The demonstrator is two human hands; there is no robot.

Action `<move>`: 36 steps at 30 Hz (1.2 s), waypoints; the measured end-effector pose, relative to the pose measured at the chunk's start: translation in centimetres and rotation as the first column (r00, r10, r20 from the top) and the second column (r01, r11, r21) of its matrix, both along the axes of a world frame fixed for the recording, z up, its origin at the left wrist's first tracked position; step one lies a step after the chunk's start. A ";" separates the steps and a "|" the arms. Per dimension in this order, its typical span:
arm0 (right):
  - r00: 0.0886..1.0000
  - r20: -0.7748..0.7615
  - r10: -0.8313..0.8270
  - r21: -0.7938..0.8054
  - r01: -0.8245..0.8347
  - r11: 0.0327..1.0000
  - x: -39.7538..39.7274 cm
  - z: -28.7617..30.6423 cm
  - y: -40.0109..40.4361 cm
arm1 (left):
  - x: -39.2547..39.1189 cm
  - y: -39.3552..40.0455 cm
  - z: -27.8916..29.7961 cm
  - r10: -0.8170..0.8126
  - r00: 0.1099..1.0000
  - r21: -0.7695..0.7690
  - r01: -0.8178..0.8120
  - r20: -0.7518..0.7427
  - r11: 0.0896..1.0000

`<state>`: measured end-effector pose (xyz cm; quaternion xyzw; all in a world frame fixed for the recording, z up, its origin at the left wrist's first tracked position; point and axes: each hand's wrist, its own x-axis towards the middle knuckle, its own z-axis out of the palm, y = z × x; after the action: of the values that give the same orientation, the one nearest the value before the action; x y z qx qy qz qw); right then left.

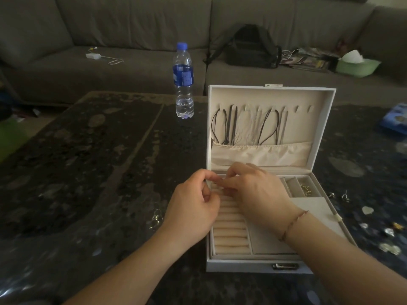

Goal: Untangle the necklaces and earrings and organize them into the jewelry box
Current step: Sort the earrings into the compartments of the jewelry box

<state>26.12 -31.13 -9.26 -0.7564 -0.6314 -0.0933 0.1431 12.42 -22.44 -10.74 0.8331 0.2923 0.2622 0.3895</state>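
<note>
The left hand (193, 208) and right hand (253, 192) meet fingertip to fingertip above the far left part of the open jewelry box (259, 264). Both have fingers curled in a pinch, but whatever they hold is too small and hidden to make out.

Under them lie the ring rolls (231, 236), a column of cream cushions filling the left side of the tray, each roll lying crosswise while the column runs from the near wall toward the hinge. Small compartments at the far right of the tray hold gold earrings (307, 190).

The lid (272, 119) stands upright at the back. Necklaces (248, 126) hang from hooks along its top, their cords running straight down into a gathered pocket (262, 154).

The box sits on the dark bench (88, 161), close to its near edge. More small jewelry pieces (388, 247) lie scattered on the bench to the right of the box. A water bottle (184, 82) stands upright toward the far edge, left of the lid.
</note>
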 end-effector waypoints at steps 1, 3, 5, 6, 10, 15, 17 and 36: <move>1.000 -0.016 -0.006 -0.015 0.006 1.000 -0.1 0.3 -0.1 | 0.0 0.0 0.0 0.000 1.000 0.029 0.001 -0.013 1.000; 0.996 -0.071 -0.047 -0.029 0.045 0.999 0.1 0.9 -0.4 | -0.2 0.2 0.0 0.012 0.998 0.131 -0.004 -0.065 0.991; 0.990 -0.116 -0.083 0.007 0.084 0.996 0.4 1.2 -0.6 | -0.3 0.1 0.2 0.031 0.992 0.248 0.000 -0.122 0.969; 0.986 -0.134 -0.098 0.017 0.101 0.995 0.6 1.2 -0.7 | -0.3 0.0 0.2 0.029 0.990 0.281 0.010 -0.136 0.960; 0.977 -0.179 -0.115 0.013 0.120 0.993 0.7 0.4 -0.7 | -0.4 -0.5 0.4 0.021 0.980 0.348 0.050 -0.197 0.936; 0.978 -0.174 -0.112 0.032 0.119 0.992 0.4 0.2 -0.5 | -0.4 -0.6 0.7 0.037 0.968 0.387 0.063 -0.247 0.920; 0.977 -0.173 -0.123 0.022 0.129 0.991 0.2 0.2 -0.5 | -0.3 -0.6 0.7 0.050 0.954 0.406 0.078 -0.297 0.910; 0.816 -0.337 -0.469 0.057 0.515 0.855 8.2 5.7 -12.3 | -0.4 -4.0 0.3 -0.305 0.936 0.600 0.347 -0.175 0.721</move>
<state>34.33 -43.45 -3.58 -0.8865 -0.3747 -0.0526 0.2663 12.07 -26.48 -10.48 0.9605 0.0505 0.2444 0.1230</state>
